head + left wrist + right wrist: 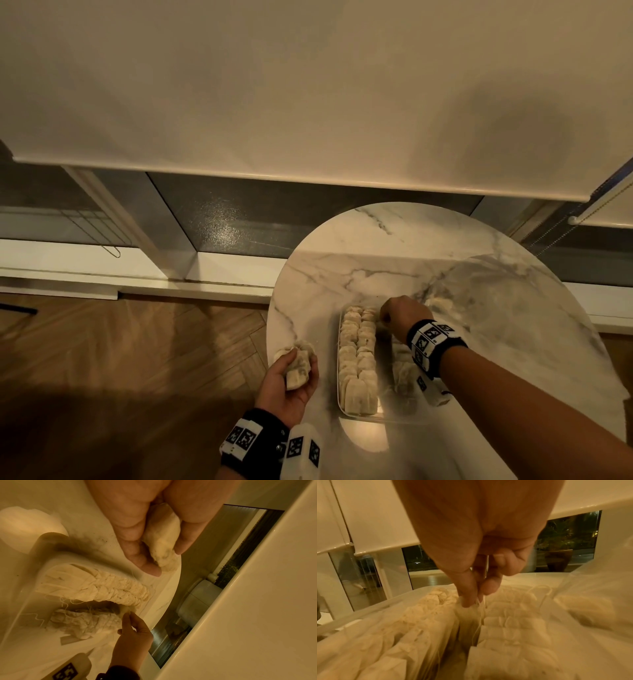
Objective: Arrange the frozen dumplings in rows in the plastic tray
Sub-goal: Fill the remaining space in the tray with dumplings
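A clear plastic tray (342, 409) lies on the round marble table (445, 246). Two packed rows of dumplings (358, 353), pale flat pouches with thin threads, stand along its left side, and a looser row (404, 373) lies at its right. My right hand (385, 318) is at the tray's far end and pinches one dumpling (467, 618) between thumb and finger, low in the gap between the rows (419, 615). My left hand (291, 380), palm up at the table's left edge, grips a small stack of dumplings (163, 540).
One loose dumpling (440, 303) lies on the table beyond the tray, another (438, 399) near its right side under my forearm. Translucent plastic film (590, 588) rises to the right of the tray. Wood floor (137, 359) lies left of the table, a blind-covered window (308, 102) behind.
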The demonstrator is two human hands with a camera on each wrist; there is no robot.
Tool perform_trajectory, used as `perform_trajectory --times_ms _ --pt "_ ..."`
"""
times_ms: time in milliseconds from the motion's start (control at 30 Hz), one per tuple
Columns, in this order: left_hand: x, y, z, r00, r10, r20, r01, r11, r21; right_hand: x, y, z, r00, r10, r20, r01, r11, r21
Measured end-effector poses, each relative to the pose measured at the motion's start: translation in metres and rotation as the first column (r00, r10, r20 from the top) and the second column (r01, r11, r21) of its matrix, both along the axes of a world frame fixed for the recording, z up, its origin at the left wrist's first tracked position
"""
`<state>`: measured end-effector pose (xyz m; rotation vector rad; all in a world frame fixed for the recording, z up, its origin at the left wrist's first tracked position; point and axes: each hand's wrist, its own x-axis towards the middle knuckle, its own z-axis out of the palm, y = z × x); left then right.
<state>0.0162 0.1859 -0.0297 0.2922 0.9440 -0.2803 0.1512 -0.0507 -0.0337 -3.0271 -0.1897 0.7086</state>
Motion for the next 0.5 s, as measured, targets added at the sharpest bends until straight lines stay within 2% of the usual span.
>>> perform_trajectory --times_ms 167,367,500 --pt "0.0 0.0 0.002 1.0 0.005 0.001 -0.005 1.0 0.002 0.002 0.001 -0.004 0.999 0.036 0.013 -0.035 0.998 -0.051" --pt "0.0 -0.002 0.003 1.0 0.003 0.007 -0.003 1.0 0.017 0.0 0.001 -0.006 0.989 0.052 0.14 -0.041 0.996 -0.081" --pt "0.001 -0.007 0.005 1.0 -0.016 0.023 0.016 1.0 0.013 -0.008 -0.005 -0.012 0.979 -0.011 0.203 0.015 1.0 -0.018"
